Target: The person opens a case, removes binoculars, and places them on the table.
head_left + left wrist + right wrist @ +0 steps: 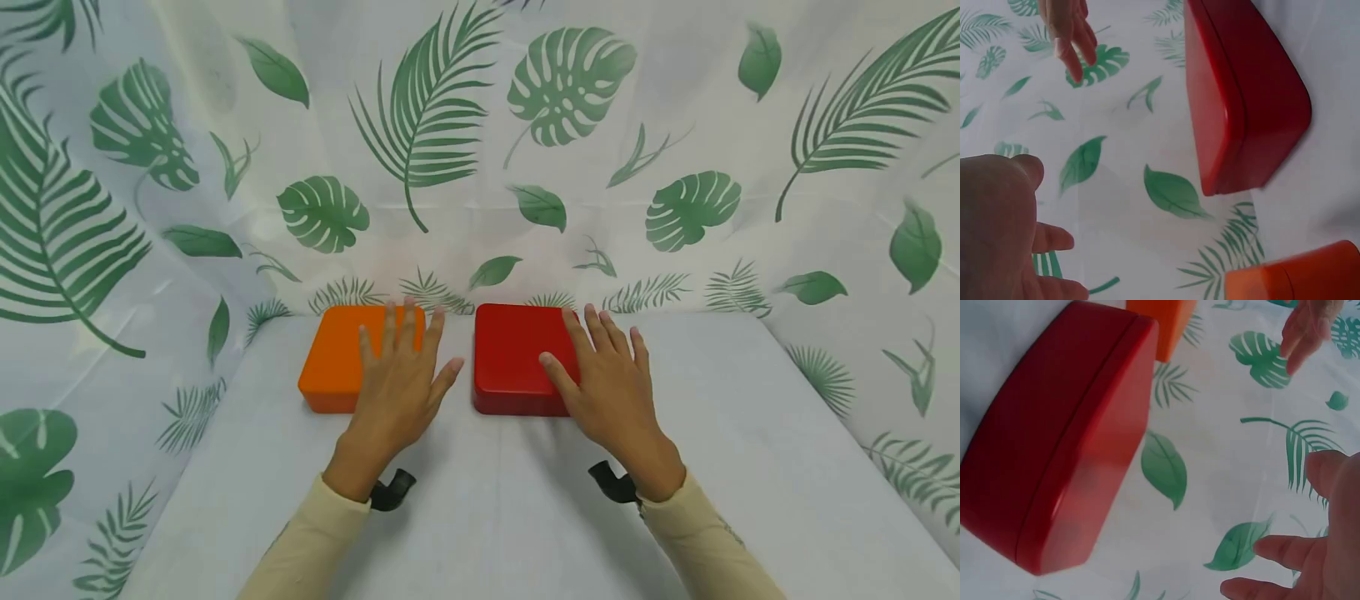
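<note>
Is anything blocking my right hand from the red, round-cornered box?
Nothing visible stands between your right hand and the glossy red, round-cornered box; the orange, round-cornered box sits off to its left.

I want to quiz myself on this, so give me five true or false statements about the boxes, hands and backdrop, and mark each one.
1. In the head view, the orange box is left of the red box. True.
2. The boxes touch each other. False: a gap separates them.
3. The left hand and right hand hold nothing. True.
4. The right hand is a closed fist. False: its fingers are spread.
5. The backdrop has green leaves. True.
</note>
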A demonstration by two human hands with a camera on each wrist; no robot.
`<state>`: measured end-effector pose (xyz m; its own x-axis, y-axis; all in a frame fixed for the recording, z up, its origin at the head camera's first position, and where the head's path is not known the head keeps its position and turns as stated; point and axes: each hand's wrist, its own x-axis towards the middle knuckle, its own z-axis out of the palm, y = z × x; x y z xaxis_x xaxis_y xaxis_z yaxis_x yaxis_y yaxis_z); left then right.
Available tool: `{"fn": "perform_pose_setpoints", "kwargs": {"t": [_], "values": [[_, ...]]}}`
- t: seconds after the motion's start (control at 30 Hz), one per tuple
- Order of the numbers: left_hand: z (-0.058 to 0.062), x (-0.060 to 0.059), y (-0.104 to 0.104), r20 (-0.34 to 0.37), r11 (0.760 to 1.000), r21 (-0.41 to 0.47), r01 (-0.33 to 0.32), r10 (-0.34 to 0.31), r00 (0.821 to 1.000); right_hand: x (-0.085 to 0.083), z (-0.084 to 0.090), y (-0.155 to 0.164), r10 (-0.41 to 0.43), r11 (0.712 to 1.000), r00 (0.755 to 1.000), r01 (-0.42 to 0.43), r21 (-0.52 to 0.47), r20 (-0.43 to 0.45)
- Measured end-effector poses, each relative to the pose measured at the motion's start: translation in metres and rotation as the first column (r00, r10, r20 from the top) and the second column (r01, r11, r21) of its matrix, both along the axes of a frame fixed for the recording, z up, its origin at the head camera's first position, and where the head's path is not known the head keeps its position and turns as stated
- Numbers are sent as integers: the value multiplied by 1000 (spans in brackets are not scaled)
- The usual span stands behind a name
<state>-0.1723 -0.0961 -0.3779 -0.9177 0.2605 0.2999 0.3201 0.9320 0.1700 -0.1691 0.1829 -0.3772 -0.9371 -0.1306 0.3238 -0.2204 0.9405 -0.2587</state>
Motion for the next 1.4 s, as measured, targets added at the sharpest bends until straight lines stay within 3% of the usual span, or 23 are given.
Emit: {"fn": "perform_pose_setpoints", "kwargs": {"t": [0.4, 0.7, 1.13, 1.4], "values": [[-11, -13, -19, -133, 994, 110, -22, 37, 990, -16, -17, -24, 78, 986, 987, -98, -139, -142], [-18, -16, -38, -34, 969, 243, -42, 52, 998, -26, -27, -42, 98, 978, 987, -120, -173, -130], [-31, -27, -69, -14, 947, 311, -80, 89, 996, -37, -29, -70, 124, 975, 990, -135, -175, -75], [-39, -31, -89, -14, 934, 327, -143, 157, 988, -42, -32, -88, 130, 972, 991, -135, -190, -40]]}}
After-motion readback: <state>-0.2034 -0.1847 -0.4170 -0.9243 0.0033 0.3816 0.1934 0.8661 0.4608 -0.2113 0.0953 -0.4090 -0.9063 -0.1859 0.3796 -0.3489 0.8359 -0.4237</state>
